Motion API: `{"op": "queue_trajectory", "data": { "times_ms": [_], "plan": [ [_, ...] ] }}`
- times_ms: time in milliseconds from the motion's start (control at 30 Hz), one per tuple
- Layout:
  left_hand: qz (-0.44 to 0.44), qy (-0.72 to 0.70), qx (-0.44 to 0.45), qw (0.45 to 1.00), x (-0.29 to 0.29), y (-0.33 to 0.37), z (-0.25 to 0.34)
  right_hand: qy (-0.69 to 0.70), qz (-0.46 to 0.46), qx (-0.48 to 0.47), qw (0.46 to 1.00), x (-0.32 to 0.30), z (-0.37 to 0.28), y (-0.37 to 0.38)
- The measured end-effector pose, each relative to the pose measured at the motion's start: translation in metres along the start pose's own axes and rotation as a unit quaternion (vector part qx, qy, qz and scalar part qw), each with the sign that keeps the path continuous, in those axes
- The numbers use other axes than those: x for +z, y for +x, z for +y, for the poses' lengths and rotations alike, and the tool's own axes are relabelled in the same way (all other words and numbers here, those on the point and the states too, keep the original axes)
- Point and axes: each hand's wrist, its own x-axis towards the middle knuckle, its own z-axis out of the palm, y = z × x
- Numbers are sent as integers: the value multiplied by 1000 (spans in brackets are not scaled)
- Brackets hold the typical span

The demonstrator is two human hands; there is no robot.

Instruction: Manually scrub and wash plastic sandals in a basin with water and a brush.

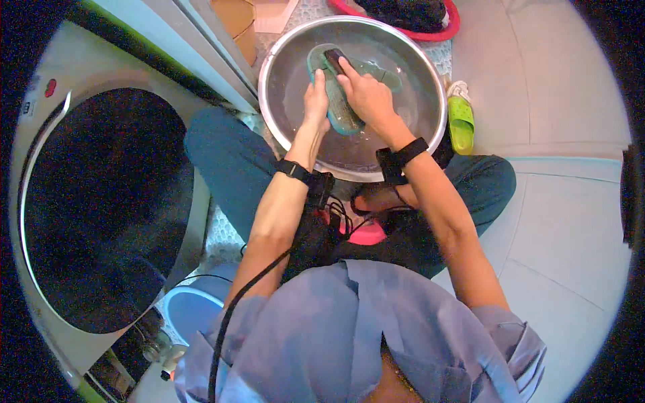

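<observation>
At the upper centre of the frame, a metal basin (279, 87) contains water. A green slipper (344, 115) is positioned over the basin, its long side gripped by the left hand (316, 101). The right hand (368, 97) holds a dark brush (333, 59) against the slipper's upper end. A second slipper (384, 75) lies in the basin, behind the right hand. A lime-green shoe (461, 124) stands right of the basin.

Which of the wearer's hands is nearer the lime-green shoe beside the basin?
Right. The right hand, on the dark brush, is left of the lime-green shoe; the left hand, holding the blue-edged slipper, is farther left.
</observation>
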Motion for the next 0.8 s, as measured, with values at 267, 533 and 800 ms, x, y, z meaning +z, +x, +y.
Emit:
{"op": "queue_trajectory", "data": {
  "times_ms": [267, 533, 800],
  "plan": [
    [86, 22, 50, 995, -30, -1, 16, -25, -116, -29, 992, -16, -31, -98],
    [84, 44, 69, 993, -15, 10, 6, -28, -11, -28, 999, 0, -14, -33],
    [83, 72, 32, 993, -15, 0, 3, -24, -5, -21, 999, 9, -11, -33]
  ]
}}
